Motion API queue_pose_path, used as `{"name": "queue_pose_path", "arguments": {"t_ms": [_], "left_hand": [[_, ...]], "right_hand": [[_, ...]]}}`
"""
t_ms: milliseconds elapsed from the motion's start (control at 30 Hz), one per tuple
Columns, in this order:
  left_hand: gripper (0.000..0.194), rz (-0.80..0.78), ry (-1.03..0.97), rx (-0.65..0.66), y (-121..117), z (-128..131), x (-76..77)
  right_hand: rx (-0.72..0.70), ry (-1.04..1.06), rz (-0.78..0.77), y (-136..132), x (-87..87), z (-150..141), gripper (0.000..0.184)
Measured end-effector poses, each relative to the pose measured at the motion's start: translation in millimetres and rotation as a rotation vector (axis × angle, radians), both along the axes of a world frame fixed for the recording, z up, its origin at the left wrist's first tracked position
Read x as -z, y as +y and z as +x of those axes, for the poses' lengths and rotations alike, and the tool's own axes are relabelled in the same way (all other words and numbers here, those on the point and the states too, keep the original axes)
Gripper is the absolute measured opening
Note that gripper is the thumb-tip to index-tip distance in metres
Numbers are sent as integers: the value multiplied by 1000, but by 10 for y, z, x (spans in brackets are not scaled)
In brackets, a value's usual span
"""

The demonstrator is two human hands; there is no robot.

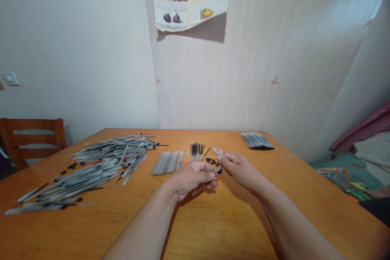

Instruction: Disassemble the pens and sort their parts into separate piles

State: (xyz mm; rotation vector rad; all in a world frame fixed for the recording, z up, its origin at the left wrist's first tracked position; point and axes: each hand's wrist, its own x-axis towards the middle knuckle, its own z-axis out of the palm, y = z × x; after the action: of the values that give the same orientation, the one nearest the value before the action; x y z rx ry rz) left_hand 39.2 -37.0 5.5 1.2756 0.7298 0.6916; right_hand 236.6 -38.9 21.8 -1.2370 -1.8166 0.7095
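Above the middle of the table, my left hand (195, 176) is closed around a translucent pen barrel (198, 189), which slants up to the right. At its upper end, the fingers of my right hand (233, 165) are pinched together; whatever small part they hold is hidden. Several short black plugs (211, 160) lie just behind my hands, close to some small white pieces (217, 151). Beyond my left hand stands a bunch of black-topped pen refills (197, 149). A row of translucent barrels (167, 163) lies flat to its left.
A large loose heap of pens and pen parts (103, 162) spreads over the left side of the wooden table (228, 227). At the far right lies a neat stack of pens with black ends (256, 141). A wooden chair (33, 138) stands at the left, and cloth (371, 150) lies beyond the right edge.
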Motion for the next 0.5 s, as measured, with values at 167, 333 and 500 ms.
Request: {"name": "queue_pose_path", "arguments": {"t_ms": [167, 333, 500], "left_hand": [[32, -22, -6, 5, -5, -1, -10], [35, -16, -5, -2, 29, -17, 6], [35, -7, -10, -17, 53, -37, 10]], "right_hand": [[-64, 36, 7, 25, 25, -4, 53], [-57, 126, -27, -11, -18, 17, 55], [-92, 311, -195, -65, -89, 50, 39]]}}
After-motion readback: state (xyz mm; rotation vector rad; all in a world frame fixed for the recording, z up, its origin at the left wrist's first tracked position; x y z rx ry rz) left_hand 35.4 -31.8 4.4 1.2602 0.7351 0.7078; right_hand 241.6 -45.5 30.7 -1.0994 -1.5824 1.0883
